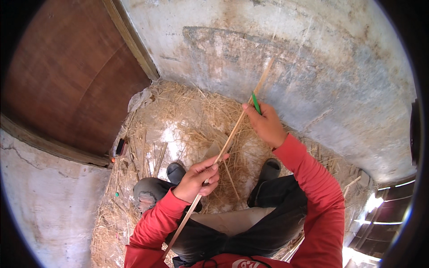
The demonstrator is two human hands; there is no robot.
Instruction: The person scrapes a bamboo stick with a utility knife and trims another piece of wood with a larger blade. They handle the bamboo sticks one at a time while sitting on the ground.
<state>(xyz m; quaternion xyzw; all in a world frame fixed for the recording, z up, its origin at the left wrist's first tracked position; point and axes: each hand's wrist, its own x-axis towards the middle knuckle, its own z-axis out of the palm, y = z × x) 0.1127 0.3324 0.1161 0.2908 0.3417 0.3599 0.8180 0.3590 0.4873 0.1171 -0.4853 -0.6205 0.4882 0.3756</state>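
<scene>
A long, thin strip of pale wood or bamboo (235, 128) slants from my lap up to the far right, toward the wall. My left hand (197, 178) is closed around its lower middle, in front of my knees. Farther up, my right hand (267, 126) grips a slim green tool (256, 103) whose tip touches or lies close beside the strip. The right thumb rests by the strip's edge. Which kind of tool it is cannot be made out, since the fingers cover part of it.
Straw and shavings (187, 105) litter the floor around my dark shoes (270, 169). Several loose strips (160, 158) lie at the left, near a small black object (120, 146). A stained plaster wall (321, 76) rises ahead, and a brown wooden panel (67, 76) stands at the left.
</scene>
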